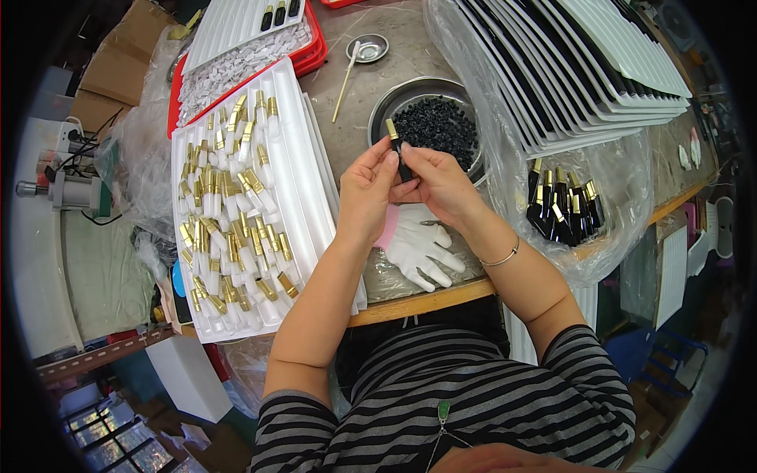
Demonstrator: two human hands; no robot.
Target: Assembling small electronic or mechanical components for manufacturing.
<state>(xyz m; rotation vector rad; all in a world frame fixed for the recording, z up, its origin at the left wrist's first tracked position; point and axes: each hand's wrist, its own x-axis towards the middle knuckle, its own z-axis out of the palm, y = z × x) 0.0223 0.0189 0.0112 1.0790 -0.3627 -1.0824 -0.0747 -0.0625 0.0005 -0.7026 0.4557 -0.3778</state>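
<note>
Above the table's front edge, my left hand (369,188) and my right hand (443,186) meet around one slim black tube with a gold neck (405,170). Its gold end points up and away from me. The fingertips of both hands are closed on it and hide part of its body. Just beyond them is a round metal bowl (377,110) of small black pieces. Beneath my hands lies a white glove with a pink cuff (418,244). On my right, several similar black tubes with gold necks (569,205) lie in clear plastic.
White trays (293,118) at left carry many gold-and-frosted pieces (229,205). Behind them stands a red bin (175,102) of small white bits. A small metal dish (372,49) and a thin stick (344,88) lie farther back. Stacked trays (583,71) fill the far right.
</note>
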